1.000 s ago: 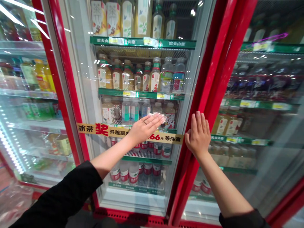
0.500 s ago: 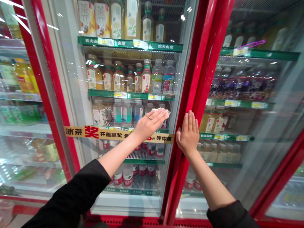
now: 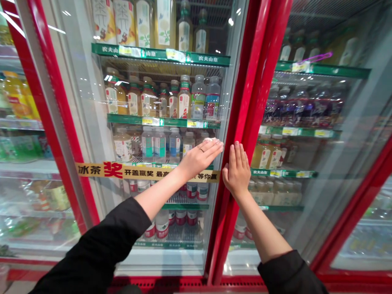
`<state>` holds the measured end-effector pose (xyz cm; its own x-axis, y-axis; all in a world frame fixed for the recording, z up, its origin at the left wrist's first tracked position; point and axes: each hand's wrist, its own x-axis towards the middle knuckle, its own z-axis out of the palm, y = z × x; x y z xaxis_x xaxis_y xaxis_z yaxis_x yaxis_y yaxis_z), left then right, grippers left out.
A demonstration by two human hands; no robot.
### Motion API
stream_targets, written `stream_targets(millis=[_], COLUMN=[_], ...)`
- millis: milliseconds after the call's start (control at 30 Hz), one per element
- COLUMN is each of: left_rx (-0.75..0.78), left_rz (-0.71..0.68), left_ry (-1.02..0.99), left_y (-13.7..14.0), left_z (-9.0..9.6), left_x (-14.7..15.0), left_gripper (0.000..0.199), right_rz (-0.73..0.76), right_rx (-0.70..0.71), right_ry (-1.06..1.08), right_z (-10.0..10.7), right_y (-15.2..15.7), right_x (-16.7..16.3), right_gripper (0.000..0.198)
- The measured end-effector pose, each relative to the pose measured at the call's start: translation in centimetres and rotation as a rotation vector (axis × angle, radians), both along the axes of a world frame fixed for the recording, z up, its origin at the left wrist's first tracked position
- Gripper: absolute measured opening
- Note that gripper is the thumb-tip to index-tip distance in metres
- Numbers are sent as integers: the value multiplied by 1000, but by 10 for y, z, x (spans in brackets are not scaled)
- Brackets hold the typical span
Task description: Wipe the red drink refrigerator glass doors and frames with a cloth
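Observation:
My left hand (image 3: 200, 159), with a ring on one finger, presses a thin white wipe (image 3: 209, 139) flat to the glass door (image 3: 211, 228) of a drinks fridge. Most of the wipe is hidden under the fingers; only a white edge shows above them. To the right, my right hand (image 3: 237, 169) lies flat on the red door frame (image 3: 245, 102), fingers straight and close together, with nothing visible in it. Below the left hand, a yellow strip with Chinese lettering (image 3: 137, 172) runs across the glass, partly covered by my forearm.
Bottled drinks (image 3: 147, 98) stand behind the glass on shelves with green edges (image 3: 165, 121). The right-hand door shows dark purple bottles (image 3: 306, 104) and a pink-violet line-shaped reflection. Another fridge with orange bottles (image 3: 16, 96) stands at the left.
My left hand has slid right across the glass with the wipe, close to the red frame and my right hand. The right hand keeps its place on the frame. The view has shifted slightly.

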<state>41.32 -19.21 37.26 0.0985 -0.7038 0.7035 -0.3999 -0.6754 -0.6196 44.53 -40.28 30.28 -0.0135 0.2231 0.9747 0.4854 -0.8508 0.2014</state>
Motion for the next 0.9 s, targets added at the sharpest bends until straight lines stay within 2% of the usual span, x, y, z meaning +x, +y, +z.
stream_targets(millis=[67,133,267,300,400,467,567,633,733,800,900], left_rx=[42,-2,-255,-272,-225,-197,-121,-18,54,-7,-165], left_rz=[-25,-27,3,7,-54,-106,-167,-203,-200,-159,-108], left_ry=[-21,-20,1,21,33,17,-19,-75,-186,-202,-118], left_y=[17,22,-8,-19,-41,-41,-23,-5,15,16,-2], left_z=[1,9,26,26,13,-3,-25,-29,-18,-7,0], left_x=[-6,-8,0,3,12,14,13,9,3,2,7], left_gripper=[45,45,45,46,43,39,34,32,34,38,43], right_rz=[6,12,8,1,-22,-32,-28,-9,0,0,-8], right_rx=[3,9,9,6,-4,-13,-15,-7,6,6,9], right_ry=[2,6,-2,-5,-2,5,26,35,30,23,38], right_z=[-1,-1,-1,-1,-1,-1,-2,-2,-2,-3,-4], right_y=[0,0,-1,-2,-4,-5,-6,-5,-3,-2,-2], right_x=[1,1,1,1,2,3,6,6,5,4,3], right_gripper=[91,91,91,91,90,90,89,88,89,89,90])
